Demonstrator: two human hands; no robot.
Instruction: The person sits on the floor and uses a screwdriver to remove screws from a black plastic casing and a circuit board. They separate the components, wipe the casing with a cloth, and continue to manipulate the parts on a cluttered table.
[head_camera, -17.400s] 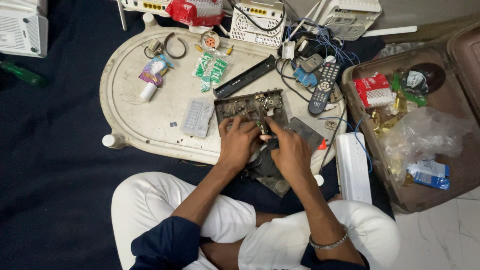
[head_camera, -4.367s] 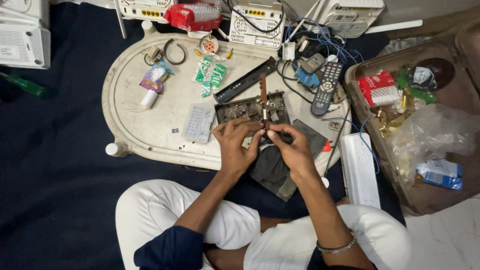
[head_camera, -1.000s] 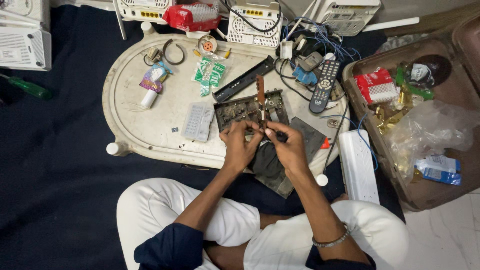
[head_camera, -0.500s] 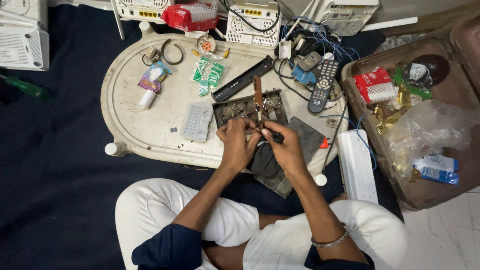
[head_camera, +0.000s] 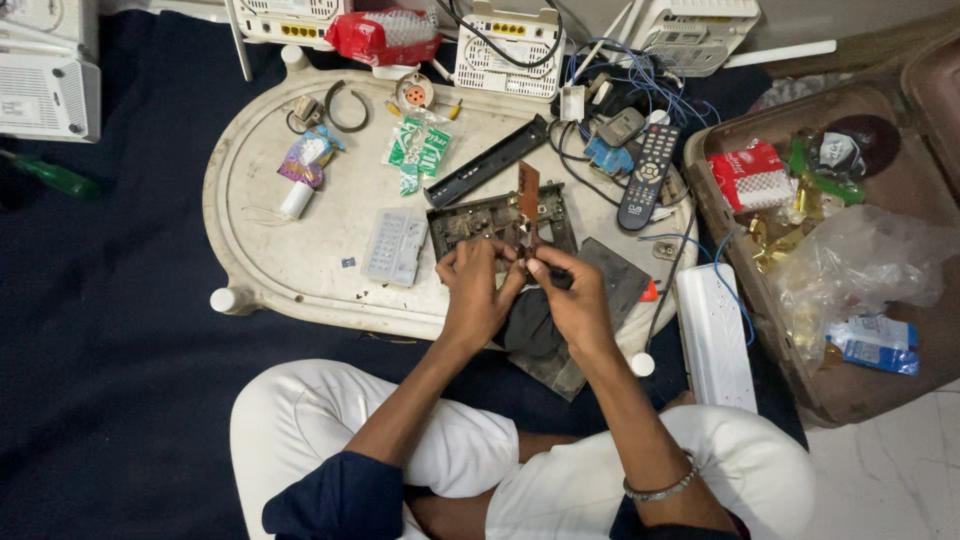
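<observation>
A person in white trousers is sitting cross-legged at the bottom of the frame, leaning over an upturned cream plastic table (head_camera: 300, 270) that is lying on dark cloth. Both hands are meeting just below the centre of the frame. The left hand (head_camera: 478, 292) is curling its fingers in and pinching at the near edge of a dark circuit board (head_camera: 480, 220), which is resting on the table at the middle of the picture. The right hand (head_camera: 575, 300) is closing its fingertips around the lower end of a thin brown-handled tool (head_camera: 528, 205) that is standing up from the board; whether the tip is touching the board, I cannot tell. A dark flat casing (head_camera: 610, 285) is lying under and to the right of the right hand.

To the left of the board a small pale keypad (head_camera: 394, 247) is lying flat. Above and to the right, a dark remote control (head_camera: 648, 176) is sitting among blue wires. At the right of the frame a brown tray (head_camera: 730, 240) is holding packets and plastic bags, with a white power strip (head_camera: 716, 335) lying beside it.
</observation>
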